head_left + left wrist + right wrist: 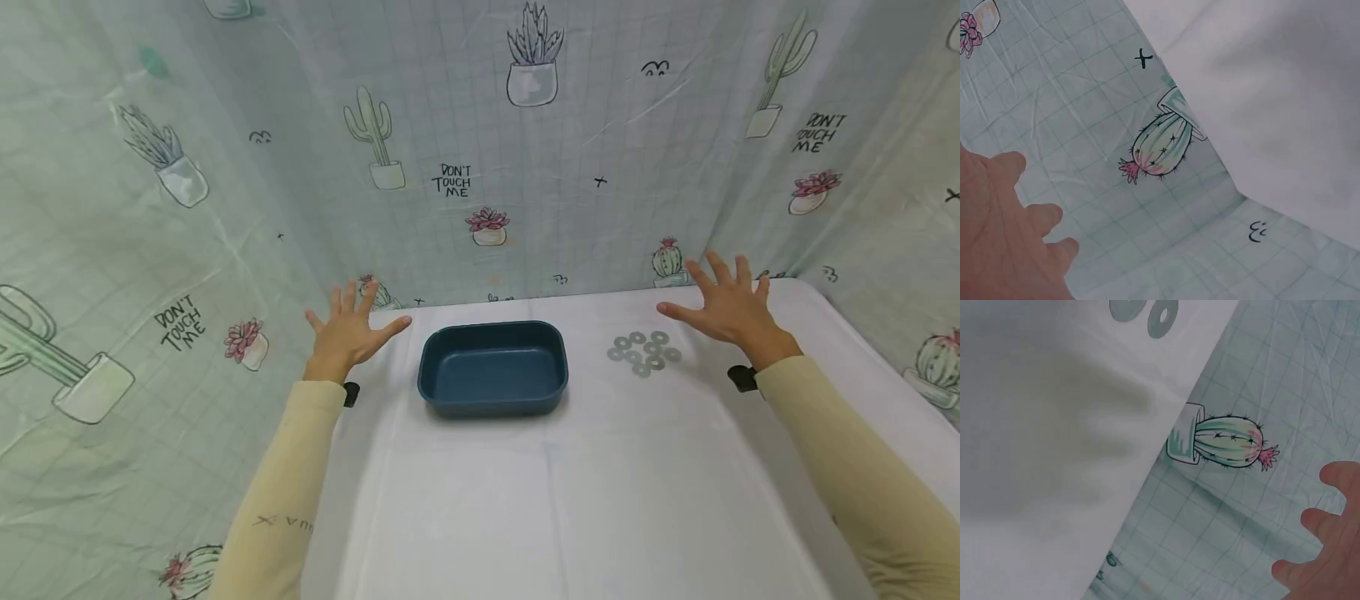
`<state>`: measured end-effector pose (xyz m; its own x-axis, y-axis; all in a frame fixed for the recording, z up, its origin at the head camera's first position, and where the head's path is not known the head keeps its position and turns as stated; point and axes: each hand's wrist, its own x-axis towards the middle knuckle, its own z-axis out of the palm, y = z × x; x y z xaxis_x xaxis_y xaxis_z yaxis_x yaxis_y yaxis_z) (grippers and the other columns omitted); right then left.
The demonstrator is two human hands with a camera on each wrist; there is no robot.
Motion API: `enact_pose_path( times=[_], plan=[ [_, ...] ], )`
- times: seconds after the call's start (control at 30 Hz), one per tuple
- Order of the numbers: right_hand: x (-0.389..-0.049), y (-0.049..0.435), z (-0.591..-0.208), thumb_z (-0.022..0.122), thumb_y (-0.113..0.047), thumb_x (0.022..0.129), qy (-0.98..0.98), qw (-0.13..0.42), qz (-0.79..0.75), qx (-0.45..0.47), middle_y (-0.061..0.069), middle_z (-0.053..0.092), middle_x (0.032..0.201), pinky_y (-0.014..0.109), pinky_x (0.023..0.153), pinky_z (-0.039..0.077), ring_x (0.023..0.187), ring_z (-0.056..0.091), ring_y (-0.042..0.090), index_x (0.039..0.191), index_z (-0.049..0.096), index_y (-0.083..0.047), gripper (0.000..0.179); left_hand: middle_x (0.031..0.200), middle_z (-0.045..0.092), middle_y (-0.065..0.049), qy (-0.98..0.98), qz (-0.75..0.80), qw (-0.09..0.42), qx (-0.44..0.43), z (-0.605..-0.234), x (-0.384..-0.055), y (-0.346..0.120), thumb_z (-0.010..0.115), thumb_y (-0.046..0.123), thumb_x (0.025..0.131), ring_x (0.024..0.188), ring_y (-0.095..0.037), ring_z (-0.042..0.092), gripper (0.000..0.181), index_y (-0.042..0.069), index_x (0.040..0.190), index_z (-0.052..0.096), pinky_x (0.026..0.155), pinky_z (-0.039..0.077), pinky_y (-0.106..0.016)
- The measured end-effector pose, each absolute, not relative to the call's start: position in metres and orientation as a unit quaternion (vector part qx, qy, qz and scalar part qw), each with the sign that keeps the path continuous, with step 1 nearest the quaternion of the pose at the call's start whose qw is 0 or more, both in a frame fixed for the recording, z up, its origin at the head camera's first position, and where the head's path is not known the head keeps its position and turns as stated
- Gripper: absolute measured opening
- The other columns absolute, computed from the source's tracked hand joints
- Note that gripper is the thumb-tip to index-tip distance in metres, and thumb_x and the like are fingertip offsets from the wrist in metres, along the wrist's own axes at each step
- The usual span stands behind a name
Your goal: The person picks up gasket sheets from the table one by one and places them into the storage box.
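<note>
My left hand point(347, 335) is spread wide with nothing in it, over the table's left edge and left of a dark blue rectangular tray point(492, 408). On the other side, my right hand point(729, 310) is also spread and holds nothing, above the far right part of the table. Several flat grey-green rings, like washers point(652, 364), lie in a loose cluster between the tray and the right hand. Part of the left hand point(991, 231) shows in the left wrist view. In the right wrist view, two washers point(1161, 319) appear at the top, away from the right fingers point(1321, 524).
A white cloth covers the table point(480, 500). Behind it and along both sides hangs a pale green curtain point(600, 225) printed with cacti and lettering. Each wrist carries a dark strapped device, such as the one point(742, 378) on the right.
</note>
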<state>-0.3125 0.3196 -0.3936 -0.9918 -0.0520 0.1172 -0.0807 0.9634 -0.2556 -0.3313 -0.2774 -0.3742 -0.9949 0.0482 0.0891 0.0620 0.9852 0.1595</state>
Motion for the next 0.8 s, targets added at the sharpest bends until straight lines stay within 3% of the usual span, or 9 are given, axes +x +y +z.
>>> enact_pose_path(
  times=[0.2,0.37,0.57,0.67,0.8],
  plan=[
    [-0.308,0.319,-0.399,0.048,-0.083,0.087,-0.989,0.058,0.131,0.023,0.027,-0.001,0.169,0.088,0.107,-0.007,0.15,-0.008,0.063,0.165,0.01,-0.013,0.112,0.173,-0.007,-0.015,-0.993,-0.099,0.057,-0.03,-0.383,-0.328,-0.272,0.031,0.094,0.083,0.158,-0.044,-0.01,0.109,0.031,0.166,-0.001,0.112,-0.01,-0.084],
    [-0.304,0.318,-0.406,0.049,-0.079,0.09,-0.985,0.047,0.166,0.014,0.028,0.002,0.169,0.088,0.108,-0.004,0.15,-0.003,0.062,0.166,0.008,-0.013,0.108,0.173,-0.003,-0.015,-0.982,-0.179,0.047,-0.033,-0.401,-0.324,-0.264,0.032,0.089,0.088,0.159,-0.044,-0.003,0.104,0.026,0.167,0.003,0.12,-0.002,-0.077],
    [-0.302,0.315,-0.42,0.051,-0.067,0.097,-0.975,0.01,0.224,-0.003,0.035,0.012,0.164,0.085,0.11,0.013,0.145,0.014,0.063,0.164,0.013,-0.005,0.099,0.168,0.028,-0.015,-0.934,-0.356,0.012,-0.012,-0.426,-0.321,-0.253,0.043,0.074,0.097,0.155,-0.041,0.028,0.087,0.028,0.166,0.018,0.123,0.025,-0.064],
    [-0.303,0.313,-0.431,0.053,-0.057,0.101,-0.966,-0.013,0.258,-0.01,0.038,0.015,0.162,0.081,0.112,0.02,0.144,0.017,0.064,0.163,0.015,-0.002,0.092,0.159,0.045,-0.016,-0.887,-0.461,-0.003,-0.004,-0.437,-0.319,-0.248,0.053,0.062,0.099,0.147,-0.037,0.044,0.076,0.026,0.162,0.031,0.117,0.04,-0.058],
    [-0.302,0.314,-0.445,0.056,-0.044,0.103,-0.95,-0.031,0.31,-0.016,0.039,0.022,0.158,0.074,0.112,0.032,0.142,0.028,0.059,0.16,0.023,0.001,0.079,0.153,0.052,-0.018,-0.828,-0.559,-0.042,0.005,-0.442,-0.317,-0.238,0.057,0.044,0.104,0.138,-0.036,0.054,0.063,0.02,0.159,0.039,0.105,0.054,-0.052]
  ],
)
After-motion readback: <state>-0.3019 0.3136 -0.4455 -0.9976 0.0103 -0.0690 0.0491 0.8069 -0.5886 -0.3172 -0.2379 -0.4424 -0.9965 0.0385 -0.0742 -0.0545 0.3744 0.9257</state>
